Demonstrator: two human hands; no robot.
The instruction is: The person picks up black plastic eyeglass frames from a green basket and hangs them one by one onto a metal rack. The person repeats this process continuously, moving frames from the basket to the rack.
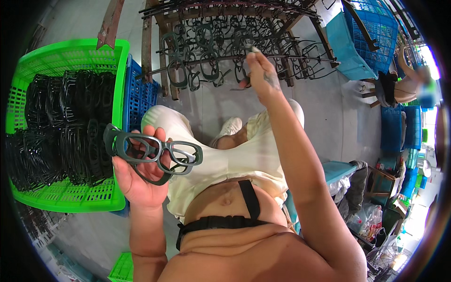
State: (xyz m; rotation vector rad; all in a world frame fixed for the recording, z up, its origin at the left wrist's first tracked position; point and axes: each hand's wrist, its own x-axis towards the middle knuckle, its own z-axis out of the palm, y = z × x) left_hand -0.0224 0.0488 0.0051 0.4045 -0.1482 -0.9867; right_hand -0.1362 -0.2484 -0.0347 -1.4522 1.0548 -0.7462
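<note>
My left hand (pixel 144 176) is raised at the left, its fingers wrapped round several dark grey eyeglass frames (pixel 162 151). The held frames are stacked on one another and have no lenses. My right hand (pixel 262 75) reaches forward to a metal rack (pixel 211 60), where many dark eyeglass frames (pixel 209 65) hang in rows from thin rods. The fingertips of that hand are bent at the front rod, among the hanging frames. Blur and the back of the hand hide whether a frame is between them.
Left of me stands a green plastic basket (pixel 121 105) with rows of black eyeglass frames (pixel 70 130), above a blue crate (pixel 141 88). Blue crates (pixel 373 31) are stacked at the far right. Another person (pixel 405 88) works there. A light-blue stool-like surface (pixel 336 171) is at my right.
</note>
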